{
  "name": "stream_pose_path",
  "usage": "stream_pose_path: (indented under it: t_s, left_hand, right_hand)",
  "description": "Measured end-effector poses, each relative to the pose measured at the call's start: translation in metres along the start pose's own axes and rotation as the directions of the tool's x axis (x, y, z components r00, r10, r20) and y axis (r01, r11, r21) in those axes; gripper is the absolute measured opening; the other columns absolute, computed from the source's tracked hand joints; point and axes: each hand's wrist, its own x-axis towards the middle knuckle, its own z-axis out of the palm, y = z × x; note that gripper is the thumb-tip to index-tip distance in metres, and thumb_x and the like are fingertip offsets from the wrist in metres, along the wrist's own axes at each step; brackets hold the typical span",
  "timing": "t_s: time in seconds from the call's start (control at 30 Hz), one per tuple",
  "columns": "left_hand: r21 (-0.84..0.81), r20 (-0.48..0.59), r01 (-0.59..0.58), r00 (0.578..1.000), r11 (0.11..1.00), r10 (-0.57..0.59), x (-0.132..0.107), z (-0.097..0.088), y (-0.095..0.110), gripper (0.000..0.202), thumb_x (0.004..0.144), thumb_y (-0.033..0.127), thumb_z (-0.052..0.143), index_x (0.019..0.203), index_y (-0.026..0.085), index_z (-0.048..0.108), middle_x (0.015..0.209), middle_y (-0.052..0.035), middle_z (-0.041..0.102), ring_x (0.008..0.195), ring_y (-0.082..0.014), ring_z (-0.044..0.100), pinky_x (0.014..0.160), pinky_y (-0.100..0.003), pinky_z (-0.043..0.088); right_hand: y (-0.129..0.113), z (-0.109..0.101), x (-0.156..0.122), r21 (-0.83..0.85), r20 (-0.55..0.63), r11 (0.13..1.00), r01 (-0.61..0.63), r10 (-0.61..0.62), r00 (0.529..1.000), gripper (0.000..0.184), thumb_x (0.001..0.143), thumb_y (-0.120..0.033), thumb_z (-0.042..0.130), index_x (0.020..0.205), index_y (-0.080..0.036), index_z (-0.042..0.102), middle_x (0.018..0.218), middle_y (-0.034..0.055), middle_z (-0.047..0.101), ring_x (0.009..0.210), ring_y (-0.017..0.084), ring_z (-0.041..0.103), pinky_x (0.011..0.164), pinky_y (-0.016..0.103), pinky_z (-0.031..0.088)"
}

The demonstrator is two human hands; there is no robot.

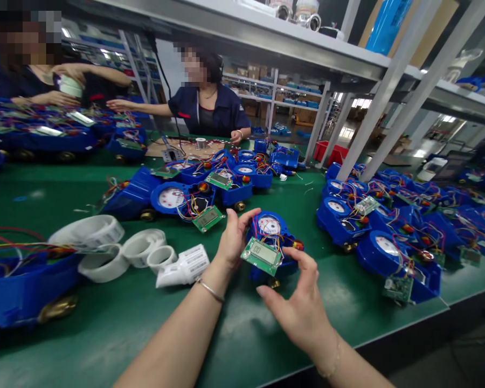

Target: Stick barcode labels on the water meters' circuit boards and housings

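A blue water meter (271, 237) with a white dial, coloured wires and a green circuit board (262, 255) sits between my hands over the green table (117, 318). My left hand (233, 237) wraps round the meter's left side, fingers curled over its top edge. My right hand (300, 302) grips the meter's lower right, thumb and fingers closed on the casing just below the circuit board. A thin bracelet shows on each wrist.
Rolls of white label tape (105, 248) and a label strip (184, 267) lie to the left. Several blue meters lie behind (194, 196), at the right (372, 231) and at the near left (20, 280). Two people work across the table (210, 105). Slanted shelf posts (383, 91) rise at right.
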Motion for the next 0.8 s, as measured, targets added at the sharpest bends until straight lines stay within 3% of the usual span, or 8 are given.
stream_pose_path:
  t_s: [0.1, 0.37, 0.47, 0.53, 0.6, 0.7, 0.77, 0.8]
  left_hand:
    - [-0.027, 0.023, -0.012, 1.0, 1.0, 0.013, -0.019, -0.001, -0.002, 0.061, 0.092, 0.067, 0.044, 0.121, 0.017, 0.062, 0.124, -0.0119, 0.066, 0.113, -0.0272, 0.062, 0.103, -0.053, 0.044]
    - [-0.103, 0.006, -0.042, 0.999, 0.994, 0.043, -0.037, -0.005, -0.01, 0.065, 0.092, 0.068, 0.042, 0.134, 0.019, 0.055, 0.136, -0.0136, 0.061, 0.123, -0.0289, 0.058, 0.111, -0.057, 0.036]
    - [-0.087, -0.04, -0.081, 0.996, 0.993, 0.078, -0.043, -0.003, -0.014, 0.064, 0.093, 0.067, 0.042, 0.134, 0.02, 0.055, 0.144, -0.0137, 0.055, 0.13, -0.0297, 0.053, 0.114, -0.058, 0.032]
    - [-0.055, -0.098, -0.118, 0.989, 0.992, 0.112, -0.052, -0.003, -0.018, 0.064, 0.093, 0.067, 0.041, 0.135, 0.02, 0.054, 0.15, -0.0132, 0.05, 0.136, -0.0298, 0.047, 0.116, -0.058, 0.028]
    - [-0.001, -0.165, -0.123, 0.979, 0.992, 0.121, -0.063, -0.004, -0.023, 0.065, 0.093, 0.067, 0.039, 0.138, 0.021, 0.051, 0.154, -0.0129, 0.045, 0.141, -0.0297, 0.042, 0.118, -0.057, 0.025]
    - [0.11, -0.237, -0.054, 0.968, 0.992, 0.079, -0.084, -0.009, -0.03, 0.064, 0.093, 0.064, 0.043, 0.141, 0.022, 0.048, 0.157, -0.0115, 0.042, 0.145, -0.028, 0.037, 0.121, -0.052, 0.024]
    - [0.186, -0.232, 0.022, 0.972, 0.982, 0.023, -0.093, -0.014, -0.033, 0.06, 0.091, 0.061, 0.05, 0.137, 0.022, 0.05, 0.152, -0.0118, 0.049, 0.143, -0.0292, 0.039, 0.12, -0.049, 0.024]
    - [0.223, -0.22, 0.056, 0.975, 0.973, -0.006, -0.095, -0.016, -0.034, 0.058, 0.09, 0.06, 0.054, 0.135, 0.022, 0.051, 0.148, -0.013, 0.052, 0.142, -0.031, 0.041, 0.12, -0.051, 0.025]
  right_hand:
    - [0.003, 0.006, 0.005, -0.033, 0.022, 0.997, -0.063, 0.063, 0.998, 0.062, 0.083, -0.035, 0.073, 0.133, -0.024, 0.038, 0.127, 0.0132, 0.055, 0.119, 0.032, 0.053, 0.099, 0.056, 0.045]
    - [0.008, 0.005, 0.01, -0.032, 0.053, 0.999, 0.006, -0.004, 0.999, 0.05, 0.085, -0.036, 0.072, 0.127, -0.025, 0.045, 0.118, 0.0107, 0.063, 0.109, 0.029, 0.059, 0.093, 0.051, 0.045]
    - [0.012, 0.005, 0.007, 0.073, 0.037, 0.997, -0.036, 0.033, 0.999, 0.049, 0.083, -0.035, 0.074, 0.124, -0.025, 0.048, 0.118, 0.0102, 0.065, 0.105, 0.027, 0.062, 0.092, 0.048, 0.046]
    - [0.011, 0.003, 0.007, 0.206, 0.032, 0.97, -0.132, 0.128, 0.991, 0.048, 0.083, -0.034, 0.075, 0.12, -0.026, 0.047, 0.117, 0.009, 0.066, 0.101, 0.023, 0.064, 0.094, 0.046, 0.046]
    - [0.007, 0.0, 0.012, 0.358, 0.051, 0.89, -0.282, 0.283, 0.958, 0.047, 0.082, -0.035, 0.076, 0.117, -0.026, 0.046, 0.114, 0.0069, 0.069, 0.098, 0.021, 0.065, 0.094, 0.042, 0.045]
    - [-0.006, -0.005, 0.027, 0.603, 0.129, 0.627, -0.493, 0.533, 0.836, 0.048, 0.08, -0.039, 0.078, 0.112, -0.026, 0.045, 0.104, 0.0026, 0.073, 0.095, 0.018, 0.067, 0.091, 0.037, 0.045]
    - [-0.013, -0.008, 0.04, 0.681, 0.16, 0.504, -0.532, 0.606, 0.779, 0.044, 0.081, -0.042, 0.076, 0.109, -0.024, 0.047, 0.094, 0.0002, 0.074, 0.087, 0.016, 0.068, 0.086, 0.033, 0.046]
    - [-0.015, -0.01, 0.046, 0.69, 0.162, 0.487, -0.535, 0.617, 0.77, 0.041, 0.082, -0.043, 0.074, 0.107, -0.023, 0.049, 0.089, -0.0003, 0.074, 0.083, 0.016, 0.068, 0.083, 0.032, 0.046]
